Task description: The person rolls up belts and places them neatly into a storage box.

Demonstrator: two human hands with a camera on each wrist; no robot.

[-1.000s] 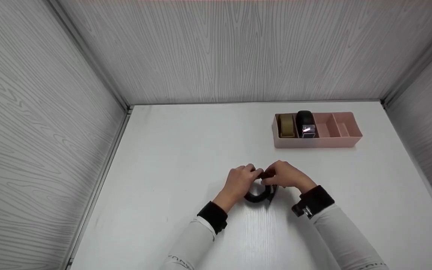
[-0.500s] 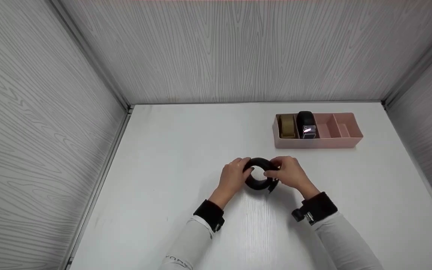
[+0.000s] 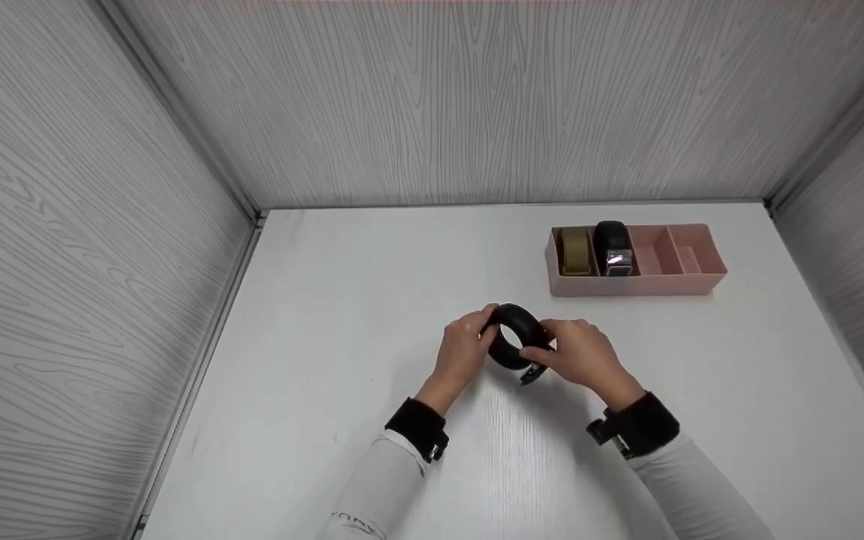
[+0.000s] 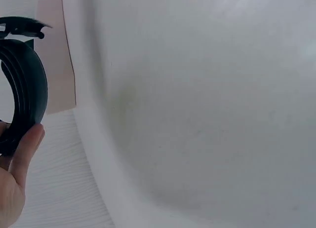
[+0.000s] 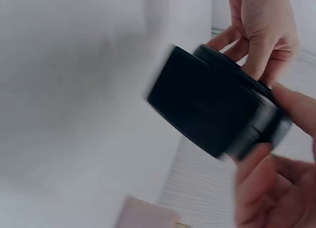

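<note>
Between both hands is a black belt (image 3: 520, 318) coiled into a ring, tilted above the white table. My left hand (image 3: 460, 352) grips the left side of the coil, thumb at its inner edge. On the right side, my right hand (image 3: 588, 354) pinches the coil near its loose end. That end hangs below, with the buckle (image 3: 530, 372) on it. The left wrist view shows the layered coil (image 4: 35, 85) and the buckle (image 4: 22, 26) standing apart from it. In the right wrist view the dark buckle plate (image 5: 202, 102) is blurred and hides part of the coil.
A pink divided box (image 3: 638, 286) stands at the back right. It holds a rolled tan belt (image 3: 575, 251) and a rolled black belt (image 3: 611, 235) with a shiny buckle; its two right compartments are bare. Grey wood-grain panels (image 3: 417, 105) enclose the table (image 3: 342, 300).
Both hands have raised the coiled belt and tipped it, so its ring now shows more fully. My left hand has shifted slightly away from me; the box has stayed put.
</note>
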